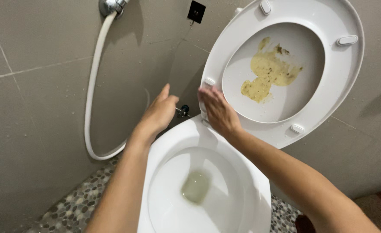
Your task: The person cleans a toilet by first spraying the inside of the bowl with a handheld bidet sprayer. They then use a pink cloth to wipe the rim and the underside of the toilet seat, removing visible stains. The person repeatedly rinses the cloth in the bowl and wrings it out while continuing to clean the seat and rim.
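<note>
A white toilet bowl fills the lower middle of the view, with water at its bottom. Its seat and lid are raised against the wall, and a yellowish stain marks the lid's inner face. My right hand rests with fingers spread on the lower left edge of the raised seat. My left hand hovers beside it, fingers loosely together, near a small metal valve on the wall. Neither hand holds anything.
A white hose hangs from a chrome fitting and loops down the grey tiled wall. A small black square is fixed to the wall. Pebble flooring surrounds the toilet base.
</note>
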